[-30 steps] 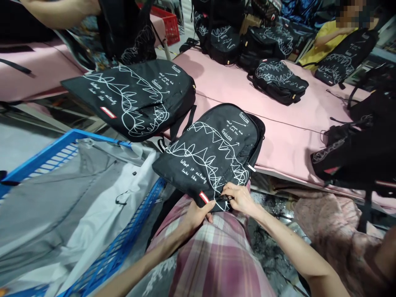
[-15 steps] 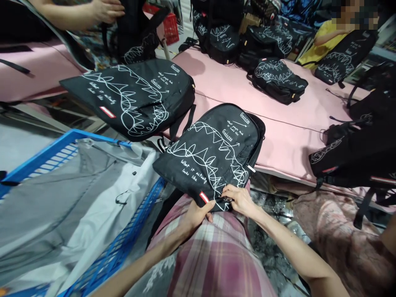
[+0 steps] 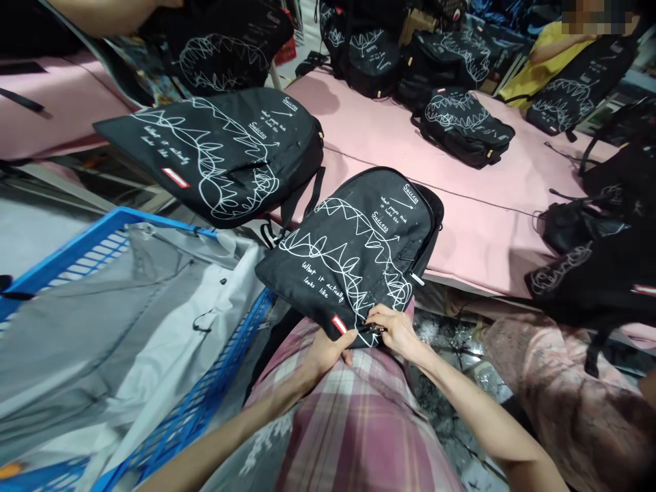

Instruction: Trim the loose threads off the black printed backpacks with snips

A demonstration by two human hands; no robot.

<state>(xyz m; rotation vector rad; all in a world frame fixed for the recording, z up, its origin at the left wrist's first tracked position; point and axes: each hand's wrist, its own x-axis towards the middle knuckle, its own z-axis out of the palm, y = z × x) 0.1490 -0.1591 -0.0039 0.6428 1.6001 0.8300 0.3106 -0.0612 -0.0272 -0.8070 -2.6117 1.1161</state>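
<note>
A black backpack (image 3: 353,239) with white scribbled lines and lettering lies tilted between the pink table's near edge and my lap. My left hand (image 3: 331,348) pinches its near lower edge beside the small red label (image 3: 339,325), thumb on top and fingers partly hidden beneath. Just right of it, my right hand (image 3: 397,329) is closed around a small dark metal tool (image 3: 376,329), which looks like thread snips, mostly covered by the fingers. The tool's tip lies against the bag's fabric by the left thumb. A white zipper pull (image 3: 417,279) hangs at the bag's right side.
Another printed backpack (image 3: 230,157) lies to the left on the pink table (image 3: 359,130). A blue crate (image 3: 97,239) with a grey-white liner stands at my left. Several more black bags sit farther back and right. Co-workers are across the table and at both sides.
My hands and the backpack hold nearly the same pose. At upper left, a co-worker's arm and dark bag have shifted, showing more of its white print. The view has moved slightly.
</note>
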